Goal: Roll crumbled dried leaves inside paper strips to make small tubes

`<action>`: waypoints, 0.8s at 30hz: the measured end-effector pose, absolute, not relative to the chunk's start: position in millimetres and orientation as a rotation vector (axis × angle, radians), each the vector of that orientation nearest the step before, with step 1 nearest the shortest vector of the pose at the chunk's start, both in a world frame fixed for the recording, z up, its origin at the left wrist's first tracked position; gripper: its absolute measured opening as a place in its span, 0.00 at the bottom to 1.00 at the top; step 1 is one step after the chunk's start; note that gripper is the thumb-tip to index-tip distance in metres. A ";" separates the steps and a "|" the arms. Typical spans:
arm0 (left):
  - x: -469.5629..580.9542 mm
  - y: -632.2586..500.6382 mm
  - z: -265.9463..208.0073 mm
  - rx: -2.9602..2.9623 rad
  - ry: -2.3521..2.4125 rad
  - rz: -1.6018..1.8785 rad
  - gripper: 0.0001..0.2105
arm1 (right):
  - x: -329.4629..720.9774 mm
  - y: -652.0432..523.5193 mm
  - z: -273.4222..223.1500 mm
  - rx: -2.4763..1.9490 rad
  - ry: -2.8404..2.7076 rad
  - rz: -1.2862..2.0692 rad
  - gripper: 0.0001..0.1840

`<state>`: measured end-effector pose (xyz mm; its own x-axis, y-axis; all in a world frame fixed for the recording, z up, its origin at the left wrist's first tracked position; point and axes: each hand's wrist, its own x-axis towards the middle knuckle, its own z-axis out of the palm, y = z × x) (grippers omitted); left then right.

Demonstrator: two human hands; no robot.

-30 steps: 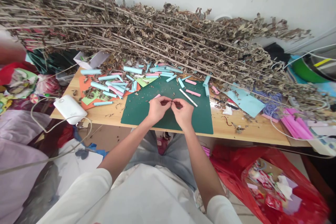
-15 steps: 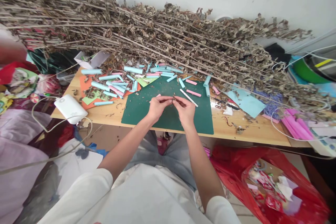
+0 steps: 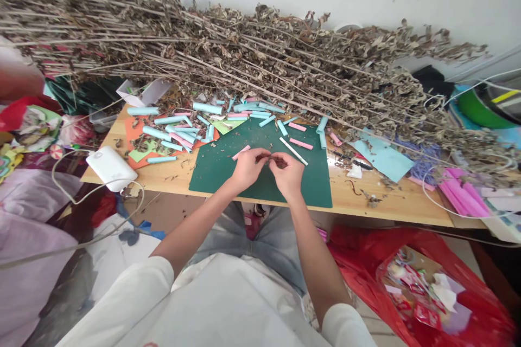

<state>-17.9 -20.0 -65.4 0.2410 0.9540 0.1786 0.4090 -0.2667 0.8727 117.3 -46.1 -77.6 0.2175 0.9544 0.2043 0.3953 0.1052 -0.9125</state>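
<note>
Over the green cutting mat (image 3: 222, 165), my left hand (image 3: 249, 165) and my right hand (image 3: 288, 171) meet with their fingertips pinched together. Small brown crumbs that look like dried leaf (image 3: 269, 158) show between the fingertips, mostly hidden by them. A short pink paper tube (image 3: 241, 152) lies just beyond my left hand. Past my right hand rests a thin white stick (image 3: 293, 151), with a pink paper tube (image 3: 301, 144) behind it. Brown flecks are scattered on the mat.
Dried leafy stalks (image 3: 244, 54) spread across the back of the wooden table (image 3: 354, 203). Several blue paper tubes (image 3: 207, 108) lie at left. A white power bank (image 3: 110, 168) with a cable sits near the left edge. A red bag (image 3: 358, 252) of litter stands below right.
My hands' fingertips have drawn slightly apart and curled inward. More of the pink tube beyond my left hand now shows. The view has shifted slightly.
</note>
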 end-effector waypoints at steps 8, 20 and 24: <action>-13.2 -18.1 -71.1 2.314 1.328 0.781 0.13 | 119.7 -44.8 -80.1 -1.521 -1.719 0.260 0.11; -31.0 -1.3 -71.3 2.236 1.260 0.874 0.14 | 138.5 -30.0 -77.2 -1.522 -1.789 0.420 0.12; -34.8 -2.5 -69.3 2.214 1.323 0.890 0.13 | 143.4 -29.5 -76.5 -1.562 -1.735 0.462 0.13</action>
<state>-34.8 -2.5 -69.3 0.3460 0.8847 0.3125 0.6229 -0.4657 0.6287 143.4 -29.5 -76.5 0.0189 0.9588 0.2834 0.6910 0.1924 -0.6968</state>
